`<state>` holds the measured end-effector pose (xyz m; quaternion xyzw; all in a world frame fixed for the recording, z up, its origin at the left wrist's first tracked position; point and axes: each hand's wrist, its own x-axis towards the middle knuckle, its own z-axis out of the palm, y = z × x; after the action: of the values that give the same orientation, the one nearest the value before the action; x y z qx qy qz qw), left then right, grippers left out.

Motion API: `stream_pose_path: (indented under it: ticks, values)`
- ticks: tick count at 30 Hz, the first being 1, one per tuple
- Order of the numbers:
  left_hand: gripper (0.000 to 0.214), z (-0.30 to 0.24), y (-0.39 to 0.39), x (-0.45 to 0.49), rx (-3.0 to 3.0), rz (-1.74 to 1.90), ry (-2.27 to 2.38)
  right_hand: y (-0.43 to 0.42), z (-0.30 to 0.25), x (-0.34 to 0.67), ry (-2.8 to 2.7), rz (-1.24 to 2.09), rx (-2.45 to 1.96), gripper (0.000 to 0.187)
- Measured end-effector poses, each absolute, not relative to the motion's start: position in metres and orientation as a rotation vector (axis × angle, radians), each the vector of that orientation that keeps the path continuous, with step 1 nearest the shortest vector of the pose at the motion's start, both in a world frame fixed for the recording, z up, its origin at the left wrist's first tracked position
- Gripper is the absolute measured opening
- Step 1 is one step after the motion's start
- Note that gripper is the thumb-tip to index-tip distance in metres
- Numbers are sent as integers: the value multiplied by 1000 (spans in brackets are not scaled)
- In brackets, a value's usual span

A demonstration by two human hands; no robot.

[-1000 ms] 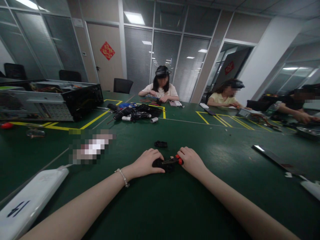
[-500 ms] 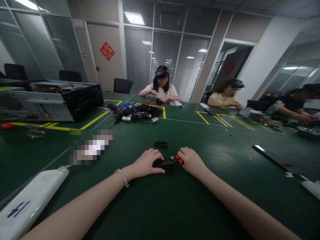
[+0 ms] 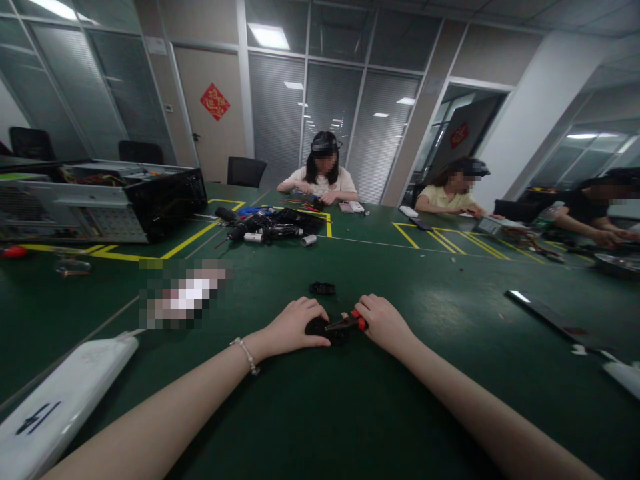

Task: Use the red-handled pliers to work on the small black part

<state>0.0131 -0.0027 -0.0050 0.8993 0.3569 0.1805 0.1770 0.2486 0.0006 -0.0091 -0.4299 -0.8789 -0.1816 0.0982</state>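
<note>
My left hand [image 3: 295,327] is closed around a small black part [image 3: 315,327], whose exact kind is hard to tell. In my right hand [image 3: 383,323] are pliers [image 3: 345,323] with red handles, their dark jaws pointing left. The jaws reach over the black part, between my two hands; whether they grip it I cannot tell. Just beyond my fingers another small black piece [image 3: 321,288] lies on the green table [image 3: 400,420].
A computer case [image 3: 100,207] lies on its side at the far left. Further back are a power drill [image 3: 245,225] and a heap of black parts. A white power bank [image 3: 65,400] marked in ink is at lower left. Several people sit across the table.
</note>
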Motion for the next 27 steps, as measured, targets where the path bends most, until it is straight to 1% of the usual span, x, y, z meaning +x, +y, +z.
stream_pose_path:
  ticks: [17, 23, 27]
  values:
    - [38, -1, -5, 13, 2540, 480, 1027, 0, -10, 249, -2586, -534, -1284, 15]
    - [38, -2, -5, 14, 2542, 493, 1029, 1, -11, 249, -2598, -560, -1311, 13]
    - [37, -3, -4, 14, 2535, 501, 1029, 1, -12, 249, -2595, -568, -1327, 16]
